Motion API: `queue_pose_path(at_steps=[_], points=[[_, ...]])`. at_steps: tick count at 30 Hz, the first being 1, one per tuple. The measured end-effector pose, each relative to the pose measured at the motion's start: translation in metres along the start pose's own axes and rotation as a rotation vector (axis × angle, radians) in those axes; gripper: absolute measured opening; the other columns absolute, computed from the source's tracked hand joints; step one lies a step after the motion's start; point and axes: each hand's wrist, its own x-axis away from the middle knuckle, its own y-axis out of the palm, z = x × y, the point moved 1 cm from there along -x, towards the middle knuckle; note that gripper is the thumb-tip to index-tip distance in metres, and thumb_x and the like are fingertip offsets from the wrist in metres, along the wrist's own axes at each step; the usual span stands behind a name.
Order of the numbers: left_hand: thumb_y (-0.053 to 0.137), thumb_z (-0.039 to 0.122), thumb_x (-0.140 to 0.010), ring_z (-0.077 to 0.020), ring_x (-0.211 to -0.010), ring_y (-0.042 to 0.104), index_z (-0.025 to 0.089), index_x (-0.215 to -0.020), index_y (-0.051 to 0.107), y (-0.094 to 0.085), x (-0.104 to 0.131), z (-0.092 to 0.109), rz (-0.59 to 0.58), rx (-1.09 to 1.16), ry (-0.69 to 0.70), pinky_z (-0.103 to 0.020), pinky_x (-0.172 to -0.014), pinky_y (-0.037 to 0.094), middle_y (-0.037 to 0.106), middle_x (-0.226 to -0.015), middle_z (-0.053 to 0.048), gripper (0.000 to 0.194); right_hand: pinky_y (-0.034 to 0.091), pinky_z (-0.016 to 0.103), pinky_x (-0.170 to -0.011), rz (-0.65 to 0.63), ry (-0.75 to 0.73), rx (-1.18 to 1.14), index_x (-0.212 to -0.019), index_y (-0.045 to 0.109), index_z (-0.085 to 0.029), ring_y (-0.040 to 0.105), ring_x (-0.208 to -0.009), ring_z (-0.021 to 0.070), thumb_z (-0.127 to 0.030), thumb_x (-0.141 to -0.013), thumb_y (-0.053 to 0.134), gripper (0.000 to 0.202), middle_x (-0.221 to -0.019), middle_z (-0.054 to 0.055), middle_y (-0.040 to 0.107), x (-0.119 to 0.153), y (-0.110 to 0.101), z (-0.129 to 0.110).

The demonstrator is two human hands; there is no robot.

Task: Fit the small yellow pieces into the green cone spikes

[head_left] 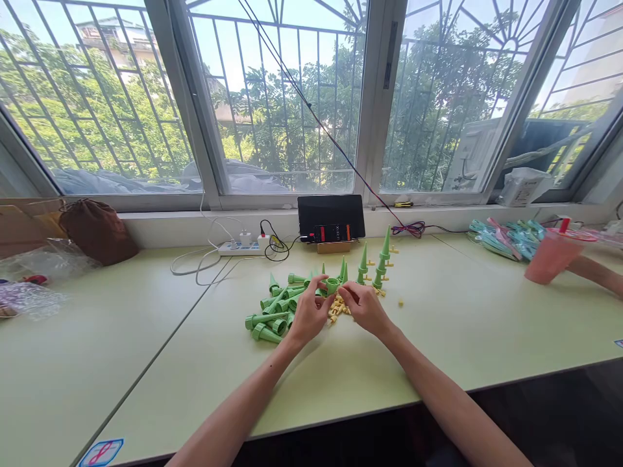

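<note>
My left hand [311,310] is closed around a green plastic watering spike [333,285], its open threaded end turned up toward me. The fingers of my right hand [364,305] are pinched together at the right side of that spike; whatever they hold is hidden. Just below both hands lies a heap of small yellow valves [335,310]. Left of my left hand, a pile of loose green spikes [267,332] spreads over the table. Beyond my right hand stand stacked green spikes [381,266] with yellow valves sticking out at their sides.
A single yellow piece [401,303] lies right of the heap. At the back are a tablet [331,211] and a power strip [243,248] with cables. To the right, a pink cup [552,256] stands near another person's arm [598,275]. A brown bag [97,230] sits left.
</note>
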Motion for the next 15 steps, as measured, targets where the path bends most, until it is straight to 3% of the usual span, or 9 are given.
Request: queue_pose_path(at_steps=[6, 15], points=[[0.057, 0.033, -0.085, -0.0032, -0.047, 0.050, 0.020, -0.114, 0.051, -0.0007, -0.0008, 0.0002, 0.026, -0.015, 0.015, -0.016, -0.042, 0.040, 0.055, -0.098, -0.005, 0.032, 0.030, 0.023, -0.054, -0.036, -0.018, 0.009, -0.074, 0.050, -0.018, 0.039, -0.056, 0.0116, -0.033, -0.096, 0.041, 0.028, -0.064, -0.002, 0.049, 0.0001, 0.0019, 0.0019], [0.057, 0.036, -0.084, -0.0048, -0.047, 0.052, 0.021, -0.112, 0.049, -0.0001, 0.0003, 0.0020, 0.031, -0.016, 0.014, -0.018, -0.041, 0.041, 0.058, -0.101, -0.005, 0.033, 0.033, 0.024, -0.056, 0.035, -0.023, -0.011, -0.078, 0.054, -0.018, 0.043, -0.059, 0.0129, -0.028, -0.095, 0.042, 0.024, -0.067, 0.000, 0.053, 0.0000, 0.0008, 0.0041]])
